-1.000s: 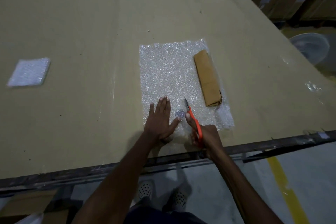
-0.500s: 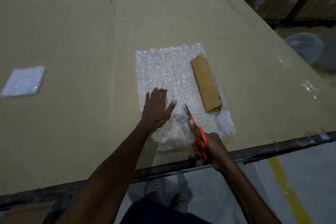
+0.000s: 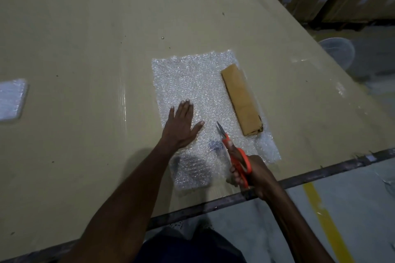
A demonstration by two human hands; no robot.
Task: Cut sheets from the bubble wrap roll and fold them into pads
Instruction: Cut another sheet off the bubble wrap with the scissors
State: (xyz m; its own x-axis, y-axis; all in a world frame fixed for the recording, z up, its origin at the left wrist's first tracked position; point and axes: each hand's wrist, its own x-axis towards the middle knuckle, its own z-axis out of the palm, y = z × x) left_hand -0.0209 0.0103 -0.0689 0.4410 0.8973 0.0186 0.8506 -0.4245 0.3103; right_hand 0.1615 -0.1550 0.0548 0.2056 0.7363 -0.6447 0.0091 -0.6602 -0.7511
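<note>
In the head view, the left hand (image 3: 181,126) is lying flat on the bubble wrap sheet (image 3: 198,83), with fingers straight and the thumb spread to the side. Compared with one second ago, this hand is now sitting further up the sheet, away from the near edge of the table (image 3: 74,70). The right hand (image 3: 250,171) is gripping the orange scissors (image 3: 235,153), its fingers curled through the handles. The blades are nearly together and are pointing along the sheet, between the left hand and the flattened brown cardboard core (image 3: 241,100). The scissors are also advancing: the tips are reaching deeper into the sheet than before.

I judge that the cut is going forward from the near edge, and the left hand is moving ahead of it to keep the wrap flat and tight. Most of the length is still waiting to be cut.

The core is lying on the right part of the sheet, well apart from the blades. One finished folded pad (image 3: 11,100) is resting at the far left of the table.
</note>
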